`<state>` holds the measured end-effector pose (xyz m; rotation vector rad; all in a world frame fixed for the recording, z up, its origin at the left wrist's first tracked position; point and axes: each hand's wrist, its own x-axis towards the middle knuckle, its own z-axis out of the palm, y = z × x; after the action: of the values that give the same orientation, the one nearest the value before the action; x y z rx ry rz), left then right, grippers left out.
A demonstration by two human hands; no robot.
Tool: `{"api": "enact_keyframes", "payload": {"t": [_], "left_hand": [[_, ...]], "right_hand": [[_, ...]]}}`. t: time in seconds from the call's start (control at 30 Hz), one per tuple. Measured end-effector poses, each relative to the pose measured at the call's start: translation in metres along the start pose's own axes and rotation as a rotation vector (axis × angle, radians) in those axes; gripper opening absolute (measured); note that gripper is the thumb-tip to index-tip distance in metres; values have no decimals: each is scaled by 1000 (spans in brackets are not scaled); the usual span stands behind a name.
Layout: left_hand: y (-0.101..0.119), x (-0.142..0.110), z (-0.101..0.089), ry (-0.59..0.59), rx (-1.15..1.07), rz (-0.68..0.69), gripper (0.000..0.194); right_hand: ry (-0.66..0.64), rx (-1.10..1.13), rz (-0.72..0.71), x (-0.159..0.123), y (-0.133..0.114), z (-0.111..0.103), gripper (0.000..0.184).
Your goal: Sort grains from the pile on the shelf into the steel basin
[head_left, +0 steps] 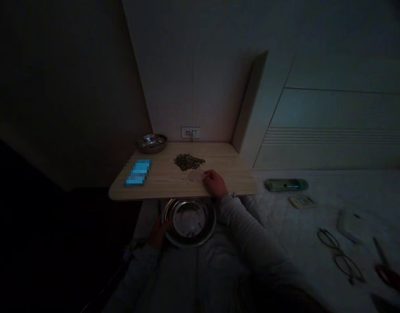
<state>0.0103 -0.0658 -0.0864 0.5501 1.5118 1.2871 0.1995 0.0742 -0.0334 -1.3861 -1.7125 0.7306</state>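
Note:
My left hand point(158, 232) grips the left rim of a round stainless steel basin point(211, 226), its thumb over the edge. The basin is below the table's front edge, and a few small dark bits lie on its bottom. My right hand point(215, 183) rests near the front of the wooden tabletop point(164, 187), fingers curled and pinched together. A faint, pale, see-through shape point(196, 175) lies at its fingertips; I cannot make out what it is. Just beyond is a pile of small dark seed-like grains point(188, 161), with several strays on the near side.
A shallow metal bowl point(151, 143) stands at the tabletop's back left, with a blurred lit phone point(138, 173) before it. A wall socket point(190, 132) has a plugged-in cord. On the bed at right lie a green case point(286, 185), glasses point(339, 252) and scissors point(387, 269).

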Motion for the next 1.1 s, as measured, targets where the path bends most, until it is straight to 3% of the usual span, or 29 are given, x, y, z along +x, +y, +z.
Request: {"api": "enact_keyframes", "payload": {"t": [0.37,0.57,0.8,1.1], "left_hand": [[-9,8,-3,-50,-69,-20,52],[-9,9,-5,12,54,12,43],[-2,2,-1,9,-41,-74,47],[-3,5,0,10,-70,-53,41]], "right_hand": [[-38,89,4,-2,3,1,24],[-16,77,-9,-2,2,0,24],[-14,57,-11,-4,-1,-1,23],[-34,83,-13,-3,2,0,22]]}}
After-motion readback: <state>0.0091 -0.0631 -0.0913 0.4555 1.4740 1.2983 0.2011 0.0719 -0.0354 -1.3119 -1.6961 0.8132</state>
